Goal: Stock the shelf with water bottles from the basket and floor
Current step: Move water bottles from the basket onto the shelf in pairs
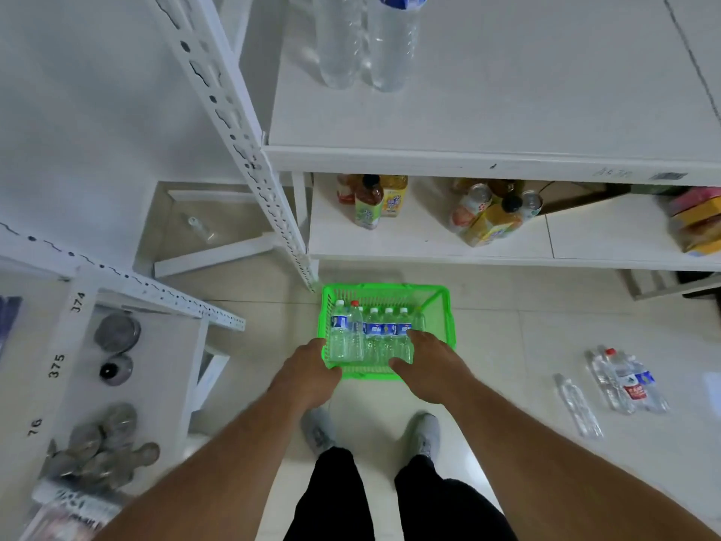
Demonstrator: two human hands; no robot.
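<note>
The green basket (386, 329) sits on the floor (526, 345) below the shelf (487, 111), with about 6 water bottles (374, 337) standing in it. 2 bottles on the shelf (366, 41) suggest stocking has barely begun, and loose bottles (624, 380) lie well to the right. The left hand (308, 372) grips the basket's near rim; the right hand (429, 365) has fingers (417, 337) curled against a bottle, though whether they clasp it, I cannot tell.

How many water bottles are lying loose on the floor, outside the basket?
3 that I can make out: one clear bottle alone, and two touching bottles just right of it. That cluster may hide another.
</note>
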